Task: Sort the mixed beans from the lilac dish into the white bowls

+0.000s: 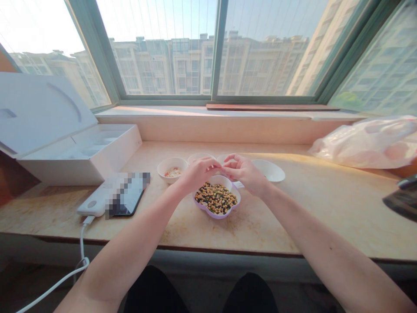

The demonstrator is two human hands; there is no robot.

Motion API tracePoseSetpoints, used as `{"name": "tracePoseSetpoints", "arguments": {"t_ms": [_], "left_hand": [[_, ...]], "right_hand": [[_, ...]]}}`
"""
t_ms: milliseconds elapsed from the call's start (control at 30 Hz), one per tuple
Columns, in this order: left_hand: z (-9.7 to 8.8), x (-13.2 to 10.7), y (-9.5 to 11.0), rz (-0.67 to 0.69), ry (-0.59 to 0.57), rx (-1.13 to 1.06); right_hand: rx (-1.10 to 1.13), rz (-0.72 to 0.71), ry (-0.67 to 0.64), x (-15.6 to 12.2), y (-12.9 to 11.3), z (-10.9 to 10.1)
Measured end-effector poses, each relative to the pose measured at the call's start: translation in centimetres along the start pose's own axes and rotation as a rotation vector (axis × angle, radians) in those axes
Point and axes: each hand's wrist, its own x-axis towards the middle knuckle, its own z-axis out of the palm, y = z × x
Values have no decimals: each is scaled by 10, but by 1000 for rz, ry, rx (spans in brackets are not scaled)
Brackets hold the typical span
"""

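A purple-rimmed, lobed bowl (217,214) full of mixed beans (215,198), dark and tan, stands in front of me. Just over its far edge, my left hand (201,170) and my right hand (244,173) come together at the fingertips. Both hands are closed with bent fingers; whatever is pinched between them is too small or hidden to name. Behind the left wrist sits a white bowl (163,168) with pale and reddish bits. Two more white bowls are partly hidden behind the hands. To the right of them lies a white dish (275,170).
An open white box (114,156) stands at the left, with a phone (138,195) and a white power bank (94,202) with its cable (82,243) nearby. A plastic bag (365,143) and a dark object (402,200) lie right. Windows rise behind the counter (325,208).
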Motion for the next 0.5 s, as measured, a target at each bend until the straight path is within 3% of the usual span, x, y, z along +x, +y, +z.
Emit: {"name": "tracePoseSetpoints", "arguments": {"t_ms": [133, 233, 333, 400, 500], "left_hand": [[-4, 0, 3, 35, -51, 120], [-7, 0, 2, -23, -26, 218], [-10, 1, -5, -173, 53, 371], [-13, 2, -10, -250, 70, 471], [-16, 6, -16, -312, 30, 576]], "right_hand": [[-119, 30, 12, -1, -1, -1], [-421, -70, -7, -4, -5, -3], [-801, -200, -218, -9, -11, -4], [-935, -220, -380, -11, -14, -4], [-1055, -220, -490, -11, -13, -3]]}}
